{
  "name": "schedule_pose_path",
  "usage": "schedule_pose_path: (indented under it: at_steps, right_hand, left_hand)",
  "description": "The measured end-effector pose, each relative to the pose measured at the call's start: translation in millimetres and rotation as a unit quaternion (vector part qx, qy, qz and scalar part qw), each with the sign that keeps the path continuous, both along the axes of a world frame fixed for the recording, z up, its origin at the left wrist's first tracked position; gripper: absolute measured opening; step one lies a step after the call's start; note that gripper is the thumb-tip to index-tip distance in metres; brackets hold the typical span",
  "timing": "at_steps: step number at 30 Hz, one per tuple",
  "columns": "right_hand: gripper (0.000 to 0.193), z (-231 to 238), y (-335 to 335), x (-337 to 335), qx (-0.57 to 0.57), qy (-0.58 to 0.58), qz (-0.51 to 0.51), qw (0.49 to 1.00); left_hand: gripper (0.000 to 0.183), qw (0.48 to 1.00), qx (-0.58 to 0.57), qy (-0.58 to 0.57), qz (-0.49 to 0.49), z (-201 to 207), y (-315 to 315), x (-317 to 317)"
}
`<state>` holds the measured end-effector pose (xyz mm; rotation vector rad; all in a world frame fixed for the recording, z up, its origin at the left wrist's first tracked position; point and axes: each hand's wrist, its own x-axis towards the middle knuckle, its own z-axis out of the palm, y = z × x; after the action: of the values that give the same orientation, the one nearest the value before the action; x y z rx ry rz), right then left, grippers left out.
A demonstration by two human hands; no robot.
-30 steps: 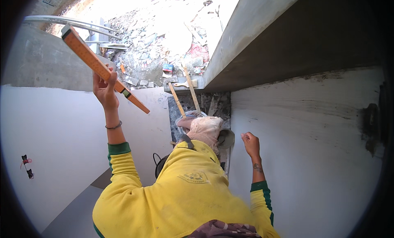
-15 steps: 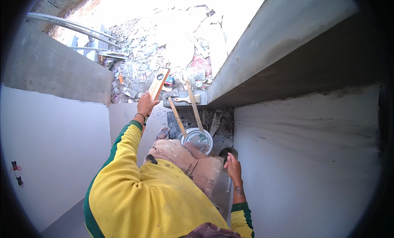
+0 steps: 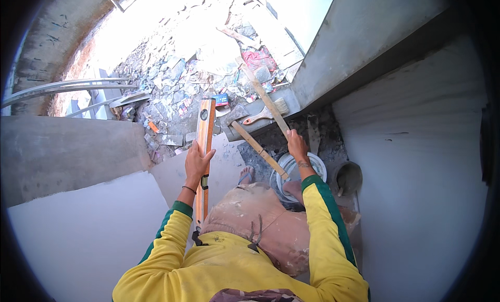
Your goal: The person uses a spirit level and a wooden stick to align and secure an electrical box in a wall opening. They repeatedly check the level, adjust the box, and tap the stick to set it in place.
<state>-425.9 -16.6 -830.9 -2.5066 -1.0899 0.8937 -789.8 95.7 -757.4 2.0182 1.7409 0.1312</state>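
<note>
My left hand [image 3: 195, 165] is closed around an orange spirit level [image 3: 205, 126], which stretches lengthwise from near my waist toward the rubble. My right hand [image 3: 297, 145] grips the near end of a long wooden strip [image 3: 264, 97], reaching over the white bucket [image 3: 324, 169]. A shorter wooden strip [image 3: 259, 149] slants from the ledge to that bucket's rim. On the grey ledge [image 3: 296, 101] lies a wide paintbrush [image 3: 266, 112] with a wooden handle, partly behind the long strip.
A dark round pail [image 3: 359, 178] stands right of the white bucket, beside the pale wall [image 3: 416, 198]. Broken rubble [image 3: 172, 83] covers the ground beyond the ledge. Curved metal strips [image 3: 67, 87] jut in at the far left, above a low grey wall [image 3: 67, 151].
My right hand has moved from beside the dark pail up to the long wooden strip and closed on it. The level has swung straighter in my left hand. My view has shifted.
</note>
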Motion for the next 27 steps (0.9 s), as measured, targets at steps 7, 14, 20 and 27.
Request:
schedule_pose_path:
  at_steps: [7, 14, 20, 27]
  right_hand:
    - [0.043, 85.2, -51.8, -5.2, 0.107, -0.049, -0.013, 0.993]
    - [0.041, 261.0, -221.5, 6.0, 0.13, 0.005, -0.111, 0.985]
    - [0.043, 280.6, -354.9, -64.3, 0.15, -0.095, -0.156, 0.972]
    - [0.043, 246.6, -364.1, -160.0, 0.155, -0.06, -0.249, 0.954]
  left_hand:
    - [0.093, 0.995, -0.009, 0.03, -0.099, 8.8, 29.9, 11.6]
    - [0.094, 0.899, 0.016, 0.041, -0.435, 16.2, 74.5, 73.1]
    - [0.094, 0.747, 0.085, 0.013, -0.659, -2.5, 89.5, 147.1]
    - [0.079, 0.611, 0.245, 0.099, -0.747, -69.0, 69.9, 242.1]
